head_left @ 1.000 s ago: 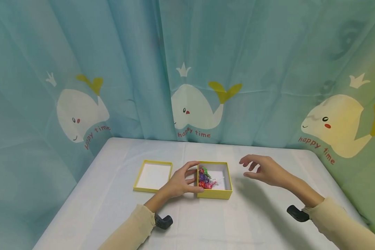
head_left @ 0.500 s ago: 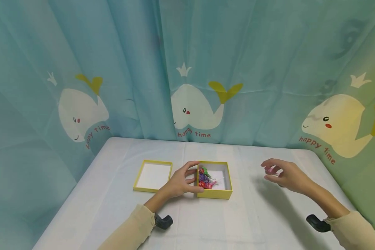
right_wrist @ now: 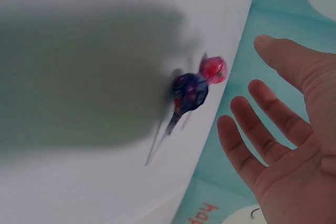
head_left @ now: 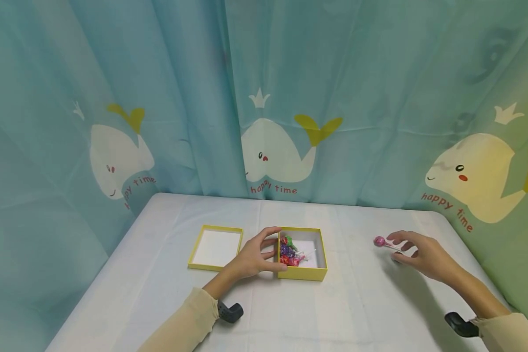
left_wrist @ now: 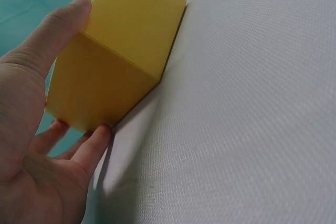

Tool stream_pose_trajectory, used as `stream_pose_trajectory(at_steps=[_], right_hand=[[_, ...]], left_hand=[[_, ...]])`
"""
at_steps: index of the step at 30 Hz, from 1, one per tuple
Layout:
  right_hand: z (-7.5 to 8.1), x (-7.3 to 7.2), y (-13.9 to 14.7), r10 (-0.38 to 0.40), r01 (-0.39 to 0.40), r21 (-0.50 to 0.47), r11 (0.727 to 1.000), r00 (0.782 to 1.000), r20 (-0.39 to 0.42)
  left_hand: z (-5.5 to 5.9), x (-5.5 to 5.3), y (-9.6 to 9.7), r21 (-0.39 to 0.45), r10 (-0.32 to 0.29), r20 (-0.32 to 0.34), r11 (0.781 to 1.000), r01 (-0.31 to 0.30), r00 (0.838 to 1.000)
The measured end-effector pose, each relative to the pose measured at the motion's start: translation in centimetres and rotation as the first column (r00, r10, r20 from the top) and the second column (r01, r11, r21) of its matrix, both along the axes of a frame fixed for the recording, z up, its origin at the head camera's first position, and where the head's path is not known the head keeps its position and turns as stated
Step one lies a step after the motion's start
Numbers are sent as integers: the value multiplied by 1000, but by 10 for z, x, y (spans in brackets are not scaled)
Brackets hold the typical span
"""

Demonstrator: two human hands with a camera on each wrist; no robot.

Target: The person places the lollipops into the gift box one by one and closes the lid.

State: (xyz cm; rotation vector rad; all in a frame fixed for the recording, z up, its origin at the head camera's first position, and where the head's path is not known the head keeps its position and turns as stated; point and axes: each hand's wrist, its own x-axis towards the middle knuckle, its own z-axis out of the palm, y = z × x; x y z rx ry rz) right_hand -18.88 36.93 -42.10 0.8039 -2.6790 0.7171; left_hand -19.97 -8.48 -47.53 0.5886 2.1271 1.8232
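While a shallow, yellow-edged white lid (head_left: pixel 215 248) lies leftmost, the left hand (head_left: pixel 250 258) grips a smooth yellow rectangular box (head_left: pixel 302 274); bright wrapped lollipops (head_left: pixel 287 252) heap inside, sticks rightward. Farther right, on textured white cloth (head_left: pixel 347 308): a glossy pink lollipop (head_left: pixel 379 241), round head left, straight stick slanting right and nearer; beside it, a dark blue wrapped lollipop (right_wrist: pixel 190 92), axis similar. Right hand (head_left: pixel 428 256) close above, thumb and fingers parted.

We found the open-topped yellow box (head_left: pixel 302 274) upright in the left hand's (head_left: pixel 250 258) grip, wrapped lollipops (head_left: pixel 287 250) clustered along its left inner side. Near the right hand (head_left: pixel 429 255), we recorded a pink lollipop (head_left: pixel 379 241) and a dark blue one (right_wrist: pixel 190 92), both lying down.
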Motion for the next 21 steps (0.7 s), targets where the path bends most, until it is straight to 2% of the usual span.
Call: stream_pose_trajectory(at_steps=[12, 21], right_hand=[[-21, 2, 18, -40, 41, 41, 998, 999, -17], [-29, 1, 23, -58, 58, 56, 997, 998, -5]], left_hand=[[1, 1, 0, -1, 6, 7, 1000, -6, 1000], [1, 1, 0, -3, 1, 4, 1000, -1, 1000]])
